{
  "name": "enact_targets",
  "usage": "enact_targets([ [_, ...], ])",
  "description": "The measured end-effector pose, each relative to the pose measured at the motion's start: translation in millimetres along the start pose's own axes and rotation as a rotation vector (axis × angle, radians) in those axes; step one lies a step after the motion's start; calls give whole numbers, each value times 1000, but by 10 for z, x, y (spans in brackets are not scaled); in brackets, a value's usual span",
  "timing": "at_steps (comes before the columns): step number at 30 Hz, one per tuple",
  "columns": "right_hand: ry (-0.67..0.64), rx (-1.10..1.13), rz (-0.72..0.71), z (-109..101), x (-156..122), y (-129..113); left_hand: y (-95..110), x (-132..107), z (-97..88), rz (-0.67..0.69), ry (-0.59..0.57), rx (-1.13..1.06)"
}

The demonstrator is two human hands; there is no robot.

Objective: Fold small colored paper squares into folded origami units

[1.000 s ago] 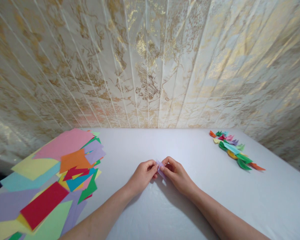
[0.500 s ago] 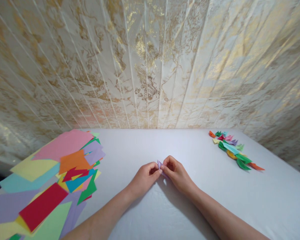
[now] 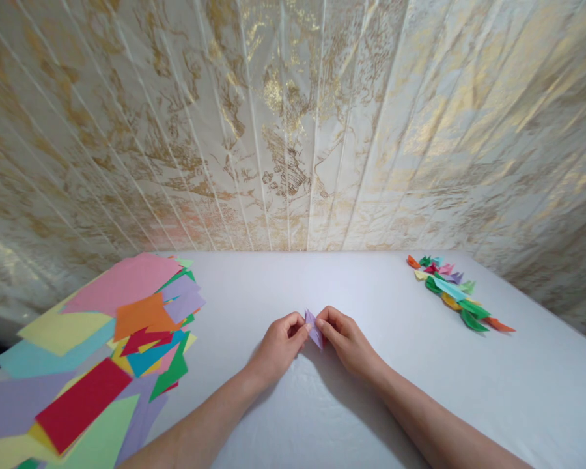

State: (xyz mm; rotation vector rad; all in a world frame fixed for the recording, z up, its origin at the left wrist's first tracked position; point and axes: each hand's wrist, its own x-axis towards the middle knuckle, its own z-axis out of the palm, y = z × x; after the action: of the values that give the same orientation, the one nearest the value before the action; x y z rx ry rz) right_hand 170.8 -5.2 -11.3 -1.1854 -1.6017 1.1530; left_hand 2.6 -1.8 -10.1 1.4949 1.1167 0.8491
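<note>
Both my hands meet at the middle of the white table (image 3: 322, 417). A small folded lilac paper piece (image 3: 314, 329) sits between them, held just above the tabletop. My left hand (image 3: 278, 345) pinches its left side with thumb and forefinger. My right hand (image 3: 344, 339) pinches its right side, the other fingers curled under. The piece shows a pointed top and a slanted lower edge; part of it is hidden by my fingers.
A loose spread of coloured paper sheets (image 3: 102, 345) covers the table's left side, with a red rectangle (image 3: 83, 404) near the front. A row of small folded coloured pieces (image 3: 456, 296) lies at the far right. A cream and gold patterned curtain (image 3: 293, 124) hangs behind the table.
The lilac piece has turned a little between my fingers and shows more of its face now. Both hands stay in about the same place.
</note>
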Motion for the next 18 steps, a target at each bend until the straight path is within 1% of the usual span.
enact_targets([
  [4,-12,-49,-25,-15,-4,-24,24,26,-1,6,41,-35],
  [7,-18,-68,-26,-2,-11,-35,12,47,-5,13,40,-87],
  [10,-14,-41,-13,23,-23,-30,9,49,-15,7,44,-87],
  [14,5,-7,-10,39,-35,-8,30,34,-20,-34,60,-70],
  [18,24,-24,-32,28,-19,18,60,21,-12,-63,89,-101],
])
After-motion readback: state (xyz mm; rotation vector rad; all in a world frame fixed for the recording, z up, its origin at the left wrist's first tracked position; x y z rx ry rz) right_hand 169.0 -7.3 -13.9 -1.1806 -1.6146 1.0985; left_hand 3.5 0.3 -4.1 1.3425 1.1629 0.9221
